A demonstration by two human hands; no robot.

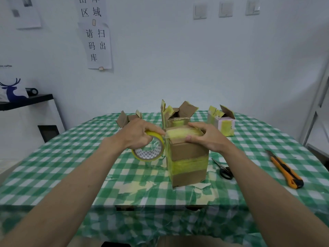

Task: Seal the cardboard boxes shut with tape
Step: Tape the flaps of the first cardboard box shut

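A tall brown cardboard box (188, 168) with yellowish tape bands stands at the middle of the table, its top flaps folded down. My left hand (138, 134) grips a roll of yellow tape (148, 148) just left of the box's top edge. A strip of tape runs from the roll across the box top. My right hand (206, 136) holds the box's top from the right, thumb on the front face and fingers over the tape. Behind stand three more boxes with flaps up: one at the left (126, 119), one in the middle (178, 114) and a pink-sided one (221, 122).
Black-handled scissors (223, 169) lie right of the box. An orange utility knife (285, 169) lies further right. The table carries a green checked cloth (71, 157) with tape scraps stuck on it. A dark shelf (26, 100) stands at the far left by the wall.
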